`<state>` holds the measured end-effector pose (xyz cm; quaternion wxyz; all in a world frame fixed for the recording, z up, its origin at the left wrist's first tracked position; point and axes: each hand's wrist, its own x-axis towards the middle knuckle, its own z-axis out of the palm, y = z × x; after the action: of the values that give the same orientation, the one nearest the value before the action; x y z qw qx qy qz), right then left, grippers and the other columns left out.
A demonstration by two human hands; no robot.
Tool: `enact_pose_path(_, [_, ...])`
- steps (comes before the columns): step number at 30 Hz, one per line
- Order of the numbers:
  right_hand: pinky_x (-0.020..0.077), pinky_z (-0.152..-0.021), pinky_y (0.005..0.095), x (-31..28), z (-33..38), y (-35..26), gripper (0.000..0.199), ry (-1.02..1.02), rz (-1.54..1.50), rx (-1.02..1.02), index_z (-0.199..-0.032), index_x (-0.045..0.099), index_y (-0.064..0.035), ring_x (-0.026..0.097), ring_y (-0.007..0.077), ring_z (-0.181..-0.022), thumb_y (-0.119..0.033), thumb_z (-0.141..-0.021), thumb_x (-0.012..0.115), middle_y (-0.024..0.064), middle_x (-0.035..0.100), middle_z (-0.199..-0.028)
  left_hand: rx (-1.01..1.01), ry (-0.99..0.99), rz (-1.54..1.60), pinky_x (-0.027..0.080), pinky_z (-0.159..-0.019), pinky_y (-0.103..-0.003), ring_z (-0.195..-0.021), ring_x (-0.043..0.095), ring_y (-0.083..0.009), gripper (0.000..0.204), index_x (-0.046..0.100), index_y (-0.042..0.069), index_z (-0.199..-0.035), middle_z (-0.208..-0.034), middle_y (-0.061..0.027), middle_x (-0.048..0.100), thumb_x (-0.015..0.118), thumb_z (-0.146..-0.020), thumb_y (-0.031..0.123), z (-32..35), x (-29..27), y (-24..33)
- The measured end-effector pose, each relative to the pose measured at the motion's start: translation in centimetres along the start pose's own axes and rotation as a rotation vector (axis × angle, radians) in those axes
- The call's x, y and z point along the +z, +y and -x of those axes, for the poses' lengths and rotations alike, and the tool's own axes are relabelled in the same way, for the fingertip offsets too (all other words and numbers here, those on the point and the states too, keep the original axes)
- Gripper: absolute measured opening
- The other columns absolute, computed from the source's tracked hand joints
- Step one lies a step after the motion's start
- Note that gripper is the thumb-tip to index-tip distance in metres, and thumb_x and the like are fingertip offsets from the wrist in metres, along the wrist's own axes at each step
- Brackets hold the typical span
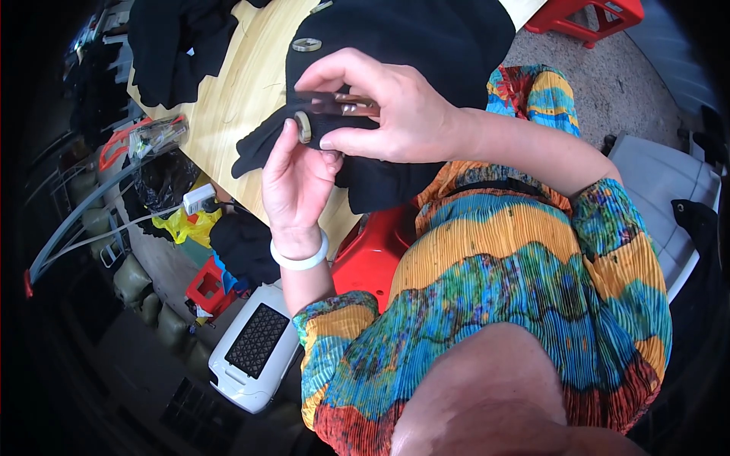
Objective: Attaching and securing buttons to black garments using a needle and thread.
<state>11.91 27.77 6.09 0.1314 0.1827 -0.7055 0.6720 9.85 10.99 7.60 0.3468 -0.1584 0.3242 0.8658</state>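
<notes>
A black garment [403, 38] lies across the table and hangs over its near edge. Between the thumb and fingers of my left hand [298, 186] is a large pale ring-patterned button [303, 128], standing on edge against the black cloth. My right hand [414, 110] is closed around copper-coloured thread snips [353, 105], whose dark blades are blurred and point left, just above that button. Farther up the same garment edge sits a second button [306, 45], lying flat. Part of a third button [322, 7] shows at the top.
Another black garment [182, 45] covers the far left of the light wooden table [228, 121]. Below the table's left edge are a white plug adapter [199, 198] with a cable, a yellow bag [188, 226] and a white-and-black case [258, 342]. Red stools [372, 254] stand around.
</notes>
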Motion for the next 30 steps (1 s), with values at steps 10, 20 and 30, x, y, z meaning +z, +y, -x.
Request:
enact_pose_path(10, [0.0443,-0.079,0.0218,-0.8,-1.5,1.1,0.018,0.082,-0.363,0.211,-0.095,0.051,0.0016,0.053,0.0085,-0.085,0.000,-0.079,0.058,0.0041,0.055,-0.091,0.027,0.017,-0.145,0.048,-0.058,-0.026,-0.083,0.061,-0.0201,0.028,0.050,0.002,-0.110,-0.099,-0.0118,0.060,0.043,-0.089,0.020,-0.6,0.4,1.2])
enact_pose_path(20, [0.0435,-0.076,0.0191,0.0,-0.3,1.2,0.031,-0.036,-0.221,0.318,-0.102,0.045,0.0003,0.052,0.0059,-0.083,-0.001,-0.076,0.061,0.0024,0.053,-0.083,0.086,-0.050,-0.293,0.045,-0.050,-0.022,-0.067,0.059,-0.0141,0.022,0.054,0.003,-0.097,-0.084,-0.0071,0.060,0.043,-0.090,0.021,-1.9,-0.8,2.2])
enact_pose_path(30, [0.0432,-0.071,0.0170,0.3,-0.7,0.8,0.032,-0.018,-0.346,0.371,-0.102,0.046,-0.0001,0.048,0.0044,-0.079,-0.002,-0.075,0.063,0.0034,0.051,-0.097,0.679,0.372,-1.131,0.042,-0.055,-0.018,-0.065,0.049,-0.0057,0.036,0.043,0.002,-0.098,-0.081,-0.0029,0.051,0.067,-0.071,0.003,1.5,-1.5,-6.9])
